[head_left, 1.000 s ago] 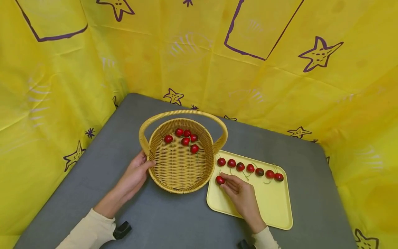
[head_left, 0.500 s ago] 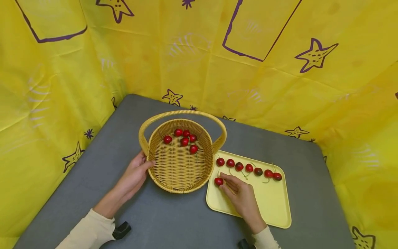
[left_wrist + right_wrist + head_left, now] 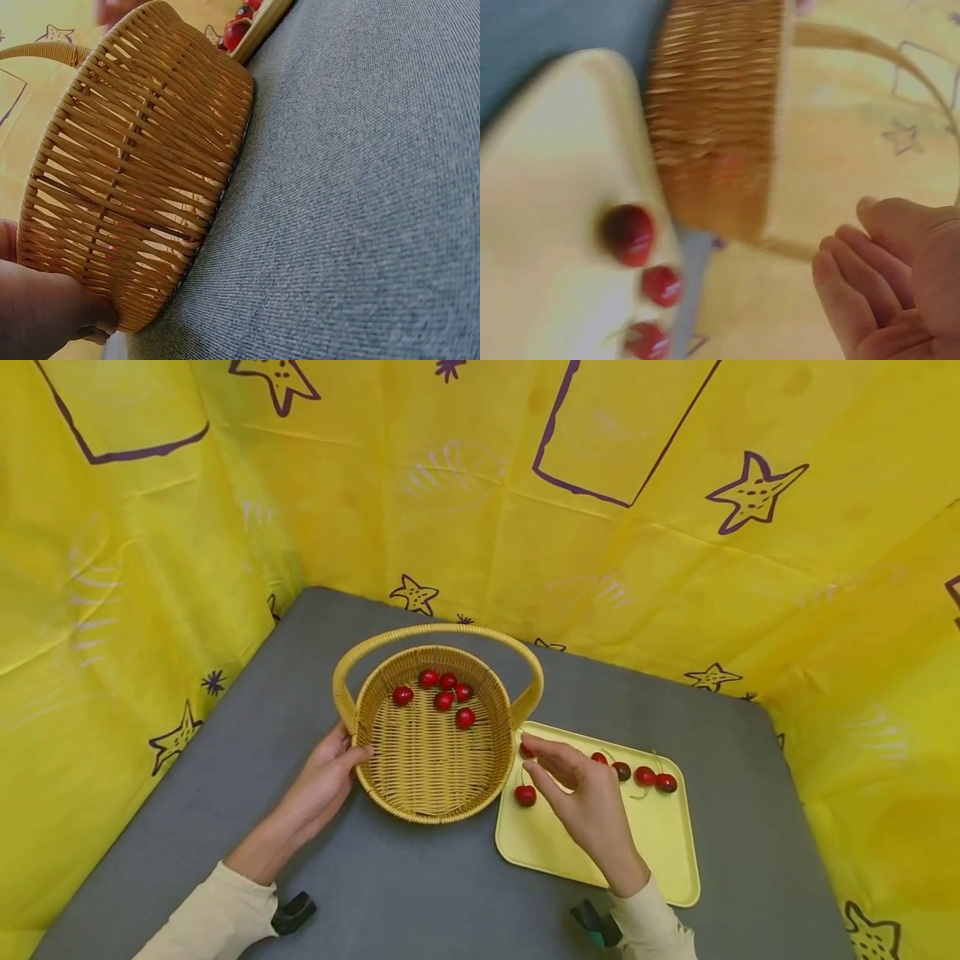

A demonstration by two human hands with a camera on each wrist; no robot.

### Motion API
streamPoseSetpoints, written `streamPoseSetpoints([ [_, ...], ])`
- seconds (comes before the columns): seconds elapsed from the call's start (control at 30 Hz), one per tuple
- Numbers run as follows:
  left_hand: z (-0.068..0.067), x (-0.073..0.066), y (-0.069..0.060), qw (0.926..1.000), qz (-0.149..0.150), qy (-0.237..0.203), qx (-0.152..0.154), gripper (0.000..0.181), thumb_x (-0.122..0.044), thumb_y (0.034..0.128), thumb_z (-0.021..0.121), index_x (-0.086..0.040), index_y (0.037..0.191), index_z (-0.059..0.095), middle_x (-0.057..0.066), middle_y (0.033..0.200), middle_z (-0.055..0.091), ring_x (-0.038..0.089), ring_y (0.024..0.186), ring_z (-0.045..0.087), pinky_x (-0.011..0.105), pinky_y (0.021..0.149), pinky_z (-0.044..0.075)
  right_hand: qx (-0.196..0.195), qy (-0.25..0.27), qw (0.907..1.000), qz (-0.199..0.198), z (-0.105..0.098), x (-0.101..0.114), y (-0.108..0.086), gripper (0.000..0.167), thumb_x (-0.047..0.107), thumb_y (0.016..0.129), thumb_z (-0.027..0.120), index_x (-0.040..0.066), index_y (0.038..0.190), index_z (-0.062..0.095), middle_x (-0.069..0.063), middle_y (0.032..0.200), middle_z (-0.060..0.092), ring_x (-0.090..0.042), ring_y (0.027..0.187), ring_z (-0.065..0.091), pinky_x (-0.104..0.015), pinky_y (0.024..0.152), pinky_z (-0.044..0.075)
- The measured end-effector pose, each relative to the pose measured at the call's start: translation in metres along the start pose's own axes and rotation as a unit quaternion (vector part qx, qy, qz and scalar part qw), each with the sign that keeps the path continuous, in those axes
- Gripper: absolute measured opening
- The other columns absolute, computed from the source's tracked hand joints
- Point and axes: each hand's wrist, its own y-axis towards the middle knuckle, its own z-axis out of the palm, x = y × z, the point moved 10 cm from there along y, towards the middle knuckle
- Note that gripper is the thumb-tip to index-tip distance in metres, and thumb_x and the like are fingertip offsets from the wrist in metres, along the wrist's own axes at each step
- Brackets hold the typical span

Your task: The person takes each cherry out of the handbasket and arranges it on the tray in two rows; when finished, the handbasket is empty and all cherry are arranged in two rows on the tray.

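Observation:
A wicker basket [image 3: 433, 817] holds several red cherries [image 3: 444, 701] near its back side. My left hand [image 3: 318, 789] grips the basket's left rim, thumb over the edge; the left wrist view shows this hand [image 3: 45, 307] against the woven wall [image 3: 142, 150]. My right hand [image 3: 592, 806] hovers above the yellow tray [image 3: 660, 852], fingers apart and bent, with nothing visible between them; in the right wrist view the hand [image 3: 892, 289] is likewise unfilled. One cherry [image 3: 525, 795] lies by the tray's left edge. Behind it runs a row of cherries [image 3: 644, 776], partly hidden by my right hand.
The basket's tall arched handle [image 3: 442, 628] stands upright over it. The tray's left back corner lies close to the basket's right side. A grey table [image 3: 420, 893] carries both. Yellow patterned cloth [image 3: 465, 510] hangs behind the table and at its sides.
My right hand has let go of the cherry near the tray's left edge and risen towards the row, covering part of it. My left hand still grips the basket.

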Motion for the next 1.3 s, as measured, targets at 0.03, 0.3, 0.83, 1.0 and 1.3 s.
streamPoseSetpoints([
  [0.03,0.000,0.000,0.000,1.0000,0.000,0.000,0.001,0.076,0.003,0.1076,0.039,-0.005,0.169,-0.005,0.016,0.175,0.011,0.028,0.161,0.008,0.030,0.125,0.018,0.004,0.011,0.9999,-0.008,0.002,0.007,0.006,0.036,0.011,0.095,0.079,0.012,0.131,0.075,-0.002,0.128,0.075,-0.021,0.113,0.074,-0.034,0.090,0.059],
  [0.3,0.001,-0.001,0.001,1.0000,0.006,-0.006,0.003,0.074,0.003,0.1080,0.038,-0.005,0.169,-0.004,0.017,0.175,0.012,0.030,0.160,0.009,0.032,0.126,0.018,0.044,0.057,0.9964,-0.045,0.035,0.057,0.060,0.035,0.016,0.098,0.077,0.017,0.133,0.074,0.003,0.131,0.074,-0.012,0.114,0.073,-0.028,0.088,0.060],
  [0.83,0.000,0.000,0.001,1.0000,0.002,-0.006,-0.002,0.075,0.003,0.1075,0.041,-0.005,0.169,-0.001,0.018,0.174,0.017,0.030,0.160,0.011,0.018,0.115,0.028,0.175,0.152,0.9703,0.069,0.129,0.031,0.168,0.035,0.025,0.100,0.076,0.012,0.132,0.075,-0.003,0.127,0.076,-0.008,0.113,0.073,-0.028,0.093,0.058],
  [1.0,-0.001,0.002,0.002,1.0000,-0.002,-0.004,0.000,0.076,0.003,0.1072,0.040,-0.006,0.169,-0.003,0.015,0.175,0.015,0.028,0.161,0.011,0.021,0.119,0.026,0.204,0.144,0.9671,0.047,0.151,0.008,0.172,0.035,0.018,0.099,0.076,0.008,0.133,0.073,-0.011,0.132,0.073,-0.010,0.117,0.071,-0.028,0.093,0.058],
  [1.3,-0.002,0.003,0.002,1.0000,-0.007,-0.003,0.001,0.075,0.002,0.1078,0.041,-0.005,0.169,-0.001,0.015,0.174,0.016,0.028,0.160,0.011,0.016,0.113,0.030,0.236,0.091,0.9640,0.081,0.172,-0.018,0.170,0.035,0.012,0.099,0.075,0.004,0.133,0.072,-0.011,0.133,0.073,-0.019,0.124,0.069,-0.027,0.097,0.056],
])
